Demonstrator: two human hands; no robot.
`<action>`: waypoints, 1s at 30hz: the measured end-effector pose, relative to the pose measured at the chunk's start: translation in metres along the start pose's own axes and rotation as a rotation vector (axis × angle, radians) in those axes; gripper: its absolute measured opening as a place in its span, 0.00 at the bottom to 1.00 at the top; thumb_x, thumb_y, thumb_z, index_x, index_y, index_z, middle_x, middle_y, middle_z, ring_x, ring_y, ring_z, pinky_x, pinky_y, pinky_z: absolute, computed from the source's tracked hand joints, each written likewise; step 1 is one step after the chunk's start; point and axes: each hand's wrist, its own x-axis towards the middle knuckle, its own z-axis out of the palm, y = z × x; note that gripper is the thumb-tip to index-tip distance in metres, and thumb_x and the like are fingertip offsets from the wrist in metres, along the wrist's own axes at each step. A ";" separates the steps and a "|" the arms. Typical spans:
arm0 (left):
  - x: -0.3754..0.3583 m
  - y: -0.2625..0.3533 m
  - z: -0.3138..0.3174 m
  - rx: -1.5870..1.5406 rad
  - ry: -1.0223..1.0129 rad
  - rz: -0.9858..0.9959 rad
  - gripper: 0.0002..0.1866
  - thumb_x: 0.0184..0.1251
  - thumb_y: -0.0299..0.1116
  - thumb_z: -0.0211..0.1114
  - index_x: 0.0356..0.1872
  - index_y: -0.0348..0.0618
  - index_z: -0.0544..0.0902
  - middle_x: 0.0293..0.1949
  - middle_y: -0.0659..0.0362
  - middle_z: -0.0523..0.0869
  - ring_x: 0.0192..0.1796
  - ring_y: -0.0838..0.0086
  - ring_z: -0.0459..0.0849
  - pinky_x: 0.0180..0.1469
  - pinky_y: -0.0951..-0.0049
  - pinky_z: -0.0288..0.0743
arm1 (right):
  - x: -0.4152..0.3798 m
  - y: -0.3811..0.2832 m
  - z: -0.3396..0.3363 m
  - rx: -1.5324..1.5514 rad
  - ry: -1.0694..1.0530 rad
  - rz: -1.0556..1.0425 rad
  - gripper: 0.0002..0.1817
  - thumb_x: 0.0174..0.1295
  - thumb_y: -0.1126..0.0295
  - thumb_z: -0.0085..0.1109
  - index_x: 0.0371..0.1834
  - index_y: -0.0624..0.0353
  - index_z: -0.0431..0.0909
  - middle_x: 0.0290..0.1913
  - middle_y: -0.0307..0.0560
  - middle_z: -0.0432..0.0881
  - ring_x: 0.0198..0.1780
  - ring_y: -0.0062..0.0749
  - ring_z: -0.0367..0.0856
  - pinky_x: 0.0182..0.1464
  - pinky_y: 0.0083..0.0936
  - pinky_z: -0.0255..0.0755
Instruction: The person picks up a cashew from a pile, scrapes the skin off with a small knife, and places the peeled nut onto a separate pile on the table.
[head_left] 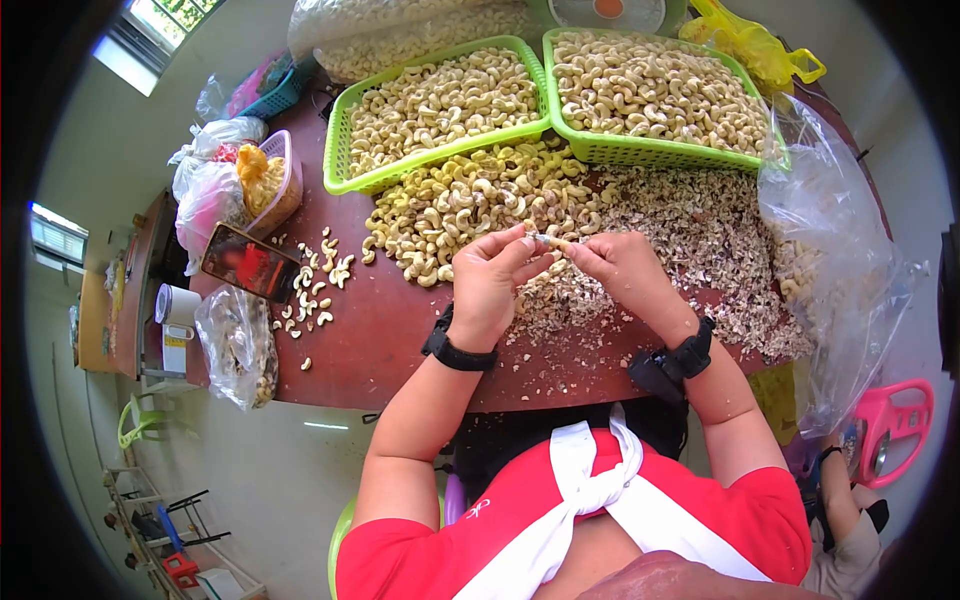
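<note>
Right now, both hands meet over the middle of the table (365,340), fingertip to fingertip. A small pale piece (553,241) sits between them — too small to tell whether it is a nut, a tool or both. The left hand (500,275) pinches its left end between thumb and fingers; the right hand (628,272) has thumb and forefinger closed on the other end. Its long axis runs crosswise, from one hand to the other, the right end dipping slightly toward the person. Neither hand is clearly nearer: the piece bridges the short gap.

Behind and to the left of the pinch lies the pile of cashews (465,215); the heap of skins (700,225) spreads to the right, past the right hand — so the piece is held near where the two meet. Beyond stand two green baskets, the left basket (337,142) and the right basket (655,152), both filled with nuts. A phone (250,262) lies well to the left.
</note>
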 end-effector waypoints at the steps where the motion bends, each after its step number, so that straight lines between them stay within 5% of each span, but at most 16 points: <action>1: 0.001 0.002 -0.001 -0.003 0.001 -0.001 0.09 0.56 0.20 0.56 0.39 0.27 0.73 0.34 0.49 0.80 0.37 0.65 0.82 0.42 0.67 0.81 | 0.000 0.001 0.001 0.006 0.009 -0.007 0.21 0.56 0.54 0.50 0.19 0.61 0.78 0.16 0.53 0.74 0.21 0.45 0.74 0.24 0.35 0.66; 9: 0.002 0.013 -0.007 0.203 -0.073 -0.166 0.08 0.56 0.22 0.56 0.37 0.28 0.74 0.31 0.48 0.80 0.35 0.65 0.83 0.38 0.68 0.81 | 0.002 0.005 -0.003 0.010 0.058 0.023 0.23 0.58 0.54 0.48 0.17 0.63 0.74 0.16 0.53 0.72 0.20 0.45 0.72 0.24 0.35 0.63; 25: 0.005 0.009 -0.005 0.059 -0.088 -0.083 0.10 0.57 0.23 0.57 0.40 0.30 0.74 0.32 0.50 0.80 0.36 0.64 0.83 0.39 0.69 0.81 | 0.000 -0.002 0.001 0.033 -0.014 -0.015 0.22 0.58 0.54 0.49 0.19 0.63 0.77 0.16 0.53 0.73 0.19 0.44 0.73 0.24 0.34 0.65; 30: 0.008 0.013 -0.010 0.210 -0.062 -0.122 0.09 0.55 0.21 0.58 0.37 0.28 0.75 0.31 0.51 0.80 0.30 0.68 0.83 0.32 0.72 0.82 | 0.000 -0.003 0.000 0.007 -0.026 0.002 0.22 0.57 0.54 0.49 0.19 0.62 0.77 0.15 0.52 0.72 0.19 0.44 0.73 0.24 0.34 0.66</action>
